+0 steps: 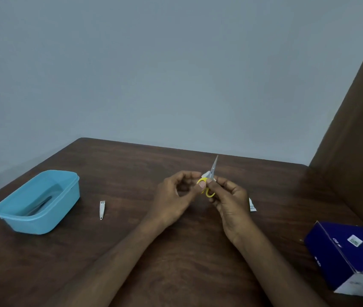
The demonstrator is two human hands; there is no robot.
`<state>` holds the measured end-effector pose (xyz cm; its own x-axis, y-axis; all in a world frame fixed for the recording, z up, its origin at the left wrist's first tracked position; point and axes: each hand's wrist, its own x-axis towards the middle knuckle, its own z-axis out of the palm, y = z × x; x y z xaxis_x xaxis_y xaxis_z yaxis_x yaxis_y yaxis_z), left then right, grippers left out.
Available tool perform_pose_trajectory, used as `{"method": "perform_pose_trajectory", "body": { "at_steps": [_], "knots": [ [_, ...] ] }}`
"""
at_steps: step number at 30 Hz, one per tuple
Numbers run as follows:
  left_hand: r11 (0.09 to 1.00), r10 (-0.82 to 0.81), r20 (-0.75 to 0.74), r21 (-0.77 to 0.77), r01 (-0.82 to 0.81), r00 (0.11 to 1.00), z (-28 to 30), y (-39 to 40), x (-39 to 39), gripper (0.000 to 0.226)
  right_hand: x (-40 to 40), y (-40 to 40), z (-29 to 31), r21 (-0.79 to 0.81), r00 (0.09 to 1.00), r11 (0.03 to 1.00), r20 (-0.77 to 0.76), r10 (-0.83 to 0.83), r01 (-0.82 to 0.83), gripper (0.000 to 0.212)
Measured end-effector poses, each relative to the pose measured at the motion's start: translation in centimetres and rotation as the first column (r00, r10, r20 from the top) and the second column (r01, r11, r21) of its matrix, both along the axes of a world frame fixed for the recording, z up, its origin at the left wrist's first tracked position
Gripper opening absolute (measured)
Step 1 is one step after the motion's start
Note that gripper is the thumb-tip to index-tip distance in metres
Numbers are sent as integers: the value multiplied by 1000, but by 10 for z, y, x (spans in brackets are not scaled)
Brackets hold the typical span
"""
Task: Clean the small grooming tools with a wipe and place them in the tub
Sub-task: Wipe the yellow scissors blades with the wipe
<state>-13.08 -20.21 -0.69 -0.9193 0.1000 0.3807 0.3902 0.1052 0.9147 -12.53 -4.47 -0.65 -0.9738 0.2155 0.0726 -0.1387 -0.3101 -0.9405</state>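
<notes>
Above the middle of the table I hold small scissors (213, 168) with yellow handle loops, blades pointing up and away. My left hand (177, 197) pinches a yellow loop between thumb and fingers. My right hand (229, 202) pinches a small white wipe (207, 174) against the base of the blades. A silver nail clipper (102, 209) lies flat on the table, left of my hands. The light blue tub (65, 197) stands at the far left and holds a dark slim tool (39, 207) on its floor.
A torn white wipe sachet (252, 204) lies just right of my right hand. A dark blue box (344, 251) sits at the table's right front. A brown panel (357, 134) rises along the right side, and a pale wall stands behind the wooden table (131, 169).
</notes>
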Motion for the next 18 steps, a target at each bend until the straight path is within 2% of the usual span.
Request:
{"method": "perform_pose_trajectory", "body": {
  "at_steps": [3,8,10,15,18],
  "knots": [
    [999,-26,24,24,26,999,2,3,2,22,-1,-1,1,-14,1000,1000,17,15,-15,5],
    [999,-37,66,33,35,997,4,2,3,41,-1,-3,-1,-1,1000,1000,11,6,-6,13],
    [1000,-18,52,-12,19,998,3,1,3,42,-1,-3,0,-24,1000,999,12,22,-21,16],
    [986,25,-47,-163,-32,999,1,1,1,23,1,2,7,-122,997,990,17,70,-67,9],
    [955,32,-118,-289,-66,993,-3,0,0,11,-2,8,8,-138,1000,990,9,-4,6,5]
  ]
}}
